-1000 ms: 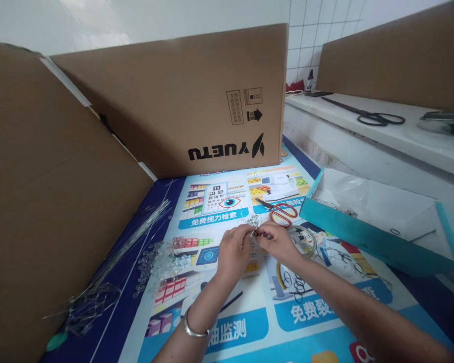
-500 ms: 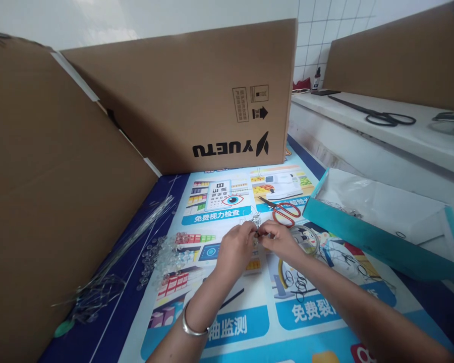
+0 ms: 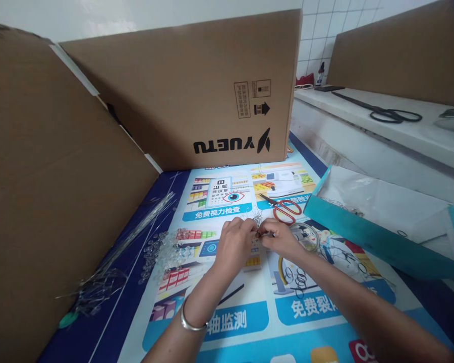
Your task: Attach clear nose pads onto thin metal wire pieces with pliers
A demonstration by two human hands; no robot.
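My left hand (image 3: 235, 247), with a silver bangle on its wrist, and my right hand (image 3: 282, 241) meet near the middle of the printed mat (image 3: 221, 280). The fingertips of both are pinched together on a small piece of thin wirework (image 3: 258, 217), whose fine ends stick up beyond them. Its lower part is hidden by the fingers. Just past my right hand lie red-handled scissors (image 3: 288, 212), blades apart. A coil of pale wire (image 3: 316, 237) is beside the right wrist. To the left of my left hand, clear beads (image 3: 165, 258) are spread in a loose heap.
Long thin wires (image 3: 146, 224) lie along the left edge. Black rings (image 3: 299, 283) rest below the right forearm. A teal box (image 3: 357, 237) stands at right with small wire pieces inside. Cardboard panels (image 3: 174, 96) wall the back and left. Large black scissors (image 3: 391, 116) lie on a white ledge.
The view has shifted slightly. Both hands keep their pinch on the wirework, with only slight finger movement; the things around them stay in place.
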